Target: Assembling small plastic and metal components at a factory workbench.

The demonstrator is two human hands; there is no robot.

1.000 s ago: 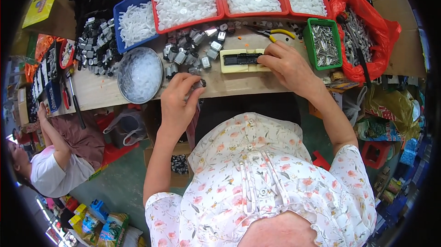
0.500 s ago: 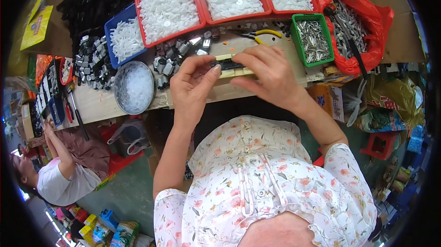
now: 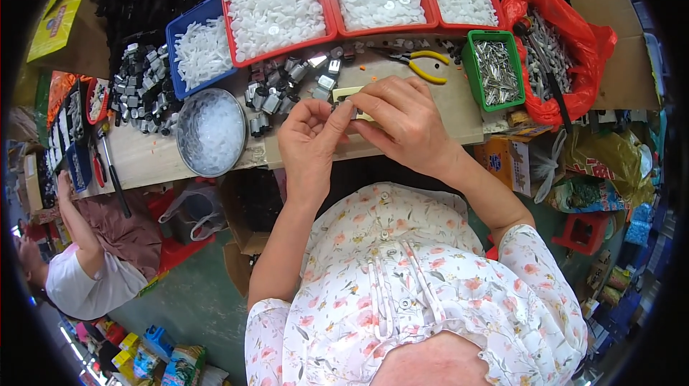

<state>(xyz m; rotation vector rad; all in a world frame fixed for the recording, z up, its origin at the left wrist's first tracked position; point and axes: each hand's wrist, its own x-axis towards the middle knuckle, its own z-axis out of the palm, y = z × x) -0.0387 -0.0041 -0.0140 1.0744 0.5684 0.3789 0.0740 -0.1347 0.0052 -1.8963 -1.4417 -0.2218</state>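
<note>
My left hand [image 3: 308, 138] and my right hand [image 3: 409, 124] meet over the bench's front edge, both with fingers pinched. Between their fingertips is a small dark and grey part [image 3: 343, 104], mostly covered, so its kind is unclear. A pale cream block [image 3: 347, 91] shows just behind the fingers. Beyond my left hand lie several small silver-and-black metal pieces [image 3: 271, 103] in a loose heap. Yellow-handled pliers [image 3: 423, 64] rest on the bench behind my right hand.
Red trays [image 3: 276, 12] of white plastic parts line the back, beside a blue tray [image 3: 204, 56]. A metal bowl [image 3: 211, 135] is at left; a green basket [image 3: 495, 70] of metal pins and a red bag [image 3: 592, 70] are at right. Another person [image 3: 93, 264] sits at far left.
My hands have drawn closer together, with my right fingers moving left to meet my left fingertips. The black strip seen on the cream block is now covered. The other person's arm has shifted.
</note>
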